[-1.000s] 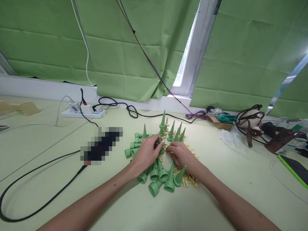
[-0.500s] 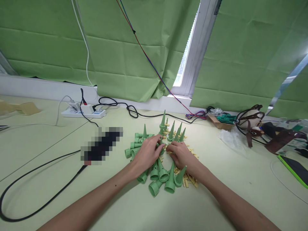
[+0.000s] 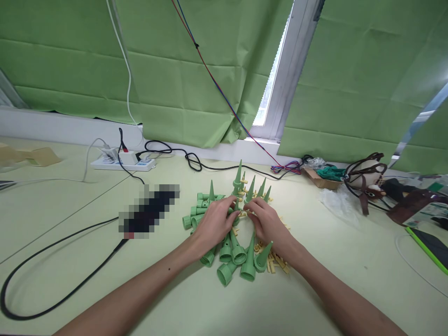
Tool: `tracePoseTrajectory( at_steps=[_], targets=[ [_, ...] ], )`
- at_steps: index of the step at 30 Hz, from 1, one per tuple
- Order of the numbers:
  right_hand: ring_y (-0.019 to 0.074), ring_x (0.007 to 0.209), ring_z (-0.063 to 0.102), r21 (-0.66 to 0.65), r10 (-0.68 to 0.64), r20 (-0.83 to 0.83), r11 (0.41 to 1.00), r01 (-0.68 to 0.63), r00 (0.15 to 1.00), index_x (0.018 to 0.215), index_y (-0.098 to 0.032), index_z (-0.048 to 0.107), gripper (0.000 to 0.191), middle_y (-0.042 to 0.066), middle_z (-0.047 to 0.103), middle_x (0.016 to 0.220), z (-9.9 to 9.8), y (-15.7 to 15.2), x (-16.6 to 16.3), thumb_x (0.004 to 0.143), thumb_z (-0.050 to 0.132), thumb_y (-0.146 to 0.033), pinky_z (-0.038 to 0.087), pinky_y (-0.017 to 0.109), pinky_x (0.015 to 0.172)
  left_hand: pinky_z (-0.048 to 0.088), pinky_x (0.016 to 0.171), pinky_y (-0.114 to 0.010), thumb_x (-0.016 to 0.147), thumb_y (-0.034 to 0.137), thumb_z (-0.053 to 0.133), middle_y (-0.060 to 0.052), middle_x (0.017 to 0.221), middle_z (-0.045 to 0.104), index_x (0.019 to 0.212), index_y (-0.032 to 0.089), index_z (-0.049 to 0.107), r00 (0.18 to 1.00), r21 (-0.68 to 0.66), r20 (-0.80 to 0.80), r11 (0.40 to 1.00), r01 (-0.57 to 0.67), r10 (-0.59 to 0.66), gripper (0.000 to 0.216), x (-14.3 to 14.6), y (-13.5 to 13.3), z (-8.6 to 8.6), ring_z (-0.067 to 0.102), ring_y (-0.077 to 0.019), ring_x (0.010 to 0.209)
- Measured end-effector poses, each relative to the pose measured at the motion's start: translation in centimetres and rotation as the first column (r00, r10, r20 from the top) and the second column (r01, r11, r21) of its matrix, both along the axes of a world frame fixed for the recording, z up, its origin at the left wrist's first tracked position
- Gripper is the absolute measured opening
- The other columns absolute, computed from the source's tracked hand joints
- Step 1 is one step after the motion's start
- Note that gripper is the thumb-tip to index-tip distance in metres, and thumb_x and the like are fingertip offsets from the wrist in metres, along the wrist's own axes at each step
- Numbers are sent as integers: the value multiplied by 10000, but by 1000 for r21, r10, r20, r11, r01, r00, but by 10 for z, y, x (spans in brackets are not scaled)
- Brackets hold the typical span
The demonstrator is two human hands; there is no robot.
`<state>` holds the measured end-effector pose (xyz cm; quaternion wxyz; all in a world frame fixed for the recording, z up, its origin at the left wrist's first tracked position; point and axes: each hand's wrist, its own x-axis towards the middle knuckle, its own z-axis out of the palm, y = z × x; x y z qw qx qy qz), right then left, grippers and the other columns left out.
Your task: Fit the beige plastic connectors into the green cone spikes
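Observation:
My left hand (image 3: 217, 219) is closed around a green plastic cone-shaped spike (image 3: 236, 205), whose lower part is mostly hidden by the fingers. A small yellow plastic peg (image 3: 243, 213) sticks out from that spike toward the right. My right hand (image 3: 268, 220) is curled opposite it, with its fingertips at the peg's outer end. Below the hands lie several more green spikes (image 3: 248, 263) with wide ringed collars. A heap of small yellow pegs (image 3: 277, 263) is beside and partly under my right wrist. Behind the hands, several spikes (image 3: 238, 175) stand upright, some with yellow pegs fitted.
To the left, a pixelated dark object (image 3: 150, 210) with a black cable lies on the table. A power strip (image 3: 122, 162) is near the wall. At the right are a cardboard box (image 3: 322, 179), a plastic bag (image 3: 338, 203) and a green-edged dark device (image 3: 429, 249).
My right hand has lifted slightly and its fingers have shifted, showing the yellow peg more plainly. My left hand keeps its hold on the spike. The whole view has shifted a little.

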<state>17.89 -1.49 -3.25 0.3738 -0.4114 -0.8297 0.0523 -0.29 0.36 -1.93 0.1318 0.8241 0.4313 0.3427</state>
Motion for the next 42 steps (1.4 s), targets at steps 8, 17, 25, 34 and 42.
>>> tracePoseTrajectory(
  at_steps=[8, 17, 25, 34, 42],
  targets=[
    [218, 927, 580, 88, -25, -147, 995, 38, 989, 1014, -199, 577, 219, 100, 601, 986, 7, -2, -2, 958, 395, -90, 497, 347, 777, 441, 602, -284, 894, 225, 537, -51, 980, 670, 1251, 221, 513, 1000, -38, 7, 999, 4, -3, 358, 0, -3, 0, 579, -157, 609],
    [203, 883, 586, 136, -45, -288, 987, 87, 957, 1011, -212, 583, 193, 81, 595, 954, 16, -9, -5, 971, 412, -133, 501, 341, 760, 424, 602, -261, 909, 214, 505, -55, 1024, 552, 1114, 194, 494, 987, 218, 143, 975, 45, -78, 207, 6, -17, 13, 463, -94, 582],
    [199, 880, 582, 155, -25, -319, 985, 78, 947, 1013, -214, 579, 202, 81, 579, 957, 19, -12, -7, 971, 403, -123, 503, 337, 742, 419, 627, -251, 990, 241, 415, -46, 982, 560, 1042, 187, 560, 979, 157, 53, 970, 184, -195, 163, 6, -16, 10, 530, -127, 698],
    [184, 847, 587, 118, -21, -325, 991, 63, 946, 1013, -203, 577, 177, 78, 580, 959, 18, -13, -7, 979, 414, -143, 495, 327, 732, 415, 664, -249, 990, 186, 413, -36, 906, 534, 938, 170, 575, 973, 202, 94, 961, 190, -213, 171, 6, -13, 11, 516, -131, 753],
    [186, 841, 590, 109, 22, -289, 994, 10, 957, 1085, -201, 565, 159, 61, 597, 928, 11, -9, -5, 975, 453, -179, 497, 332, 746, 407, 627, -246, 986, 201, 444, -25, 885, 537, 942, 172, 584, 973, 241, 135, 958, 152, -188, 150, 5, -10, 9, 510, -117, 705]
  ],
)
